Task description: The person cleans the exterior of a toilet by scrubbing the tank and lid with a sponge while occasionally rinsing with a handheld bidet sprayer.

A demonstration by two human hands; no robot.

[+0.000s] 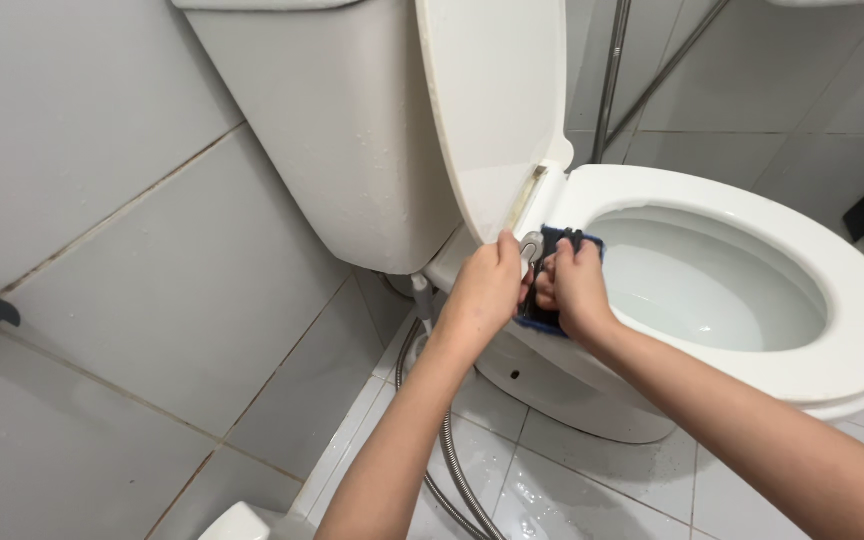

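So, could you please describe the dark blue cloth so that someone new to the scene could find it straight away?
Start at the white toilet with its lid raised. At the back of the seat, by the hinge, the left hand and right hand meet. The cloth under them is the only dark blue thing against all the white.

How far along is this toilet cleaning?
Done: the lid is up, and the seat and bowl look white. In hand: both hands, left hand and right hand, work a blue cloth at the hinge. Left: water drops on the tank.
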